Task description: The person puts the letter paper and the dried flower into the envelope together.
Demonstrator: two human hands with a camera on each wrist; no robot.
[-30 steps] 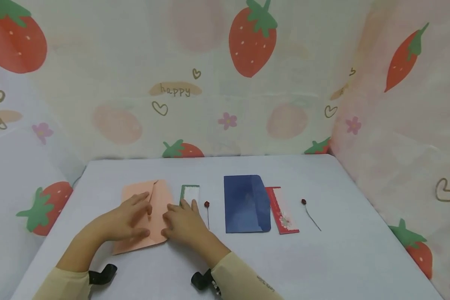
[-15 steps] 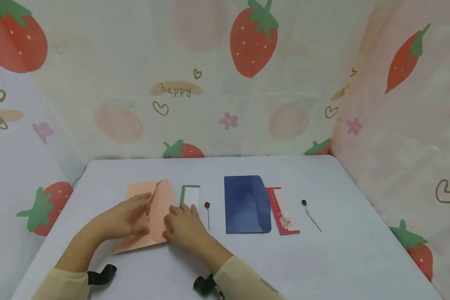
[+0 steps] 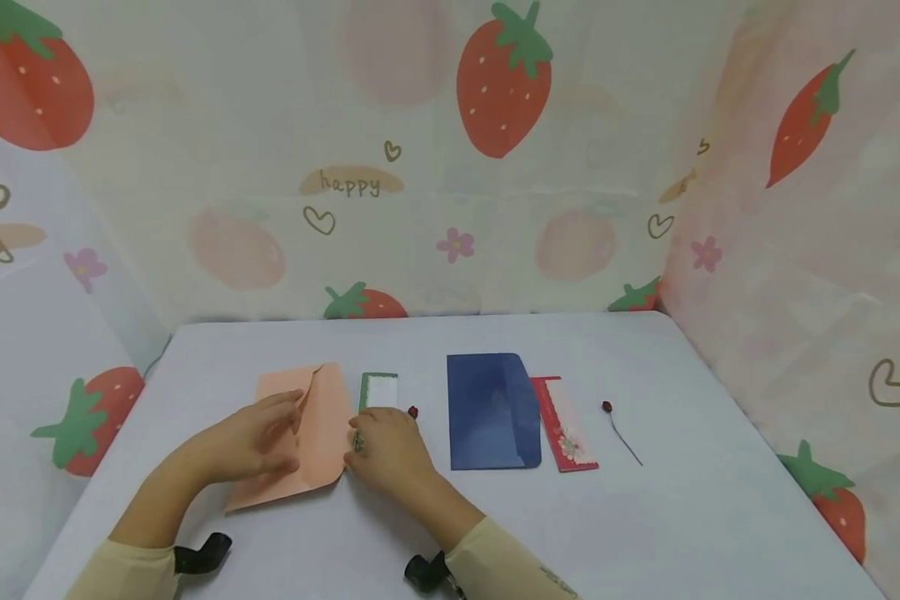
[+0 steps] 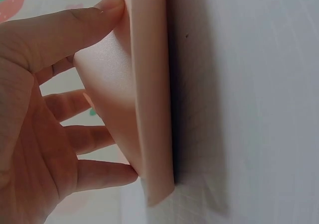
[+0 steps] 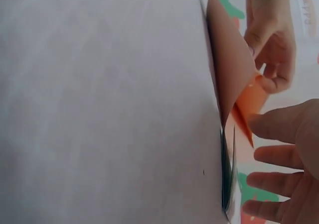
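Note:
A peach envelope (image 3: 326, 429) lies at the left of the table, its paper bulging upward. My left hand (image 3: 251, 437) holds its upper layer between thumb and fingers, as the left wrist view (image 4: 55, 104) also shows. The orange inside of the envelope's mouth shows in the right wrist view. Just right of the envelope, my right hand (image 3: 390, 446) is over a green-bordered card (image 3: 381, 390), hiding the card's lower part. In the right wrist view its fingers (image 5: 279, 155) are spread, with nothing gripped between them. A dried red flower (image 3: 412, 412) shows only its head behind this hand.
A dark blue envelope (image 3: 487, 412) lies right of centre, with a red-bordered card (image 3: 566, 425) against its right edge. Another dried flower (image 3: 621, 432) lies farther right. The white table (image 3: 705, 517) meets strawberry-printed cloth (image 3: 255, 167) at the back and sides.
My right hand has moved right, from the envelope's edge to over the green-bordered card, covering the near flower's stem. The peach envelope's right side has shifted slightly right. My left hand stays put.

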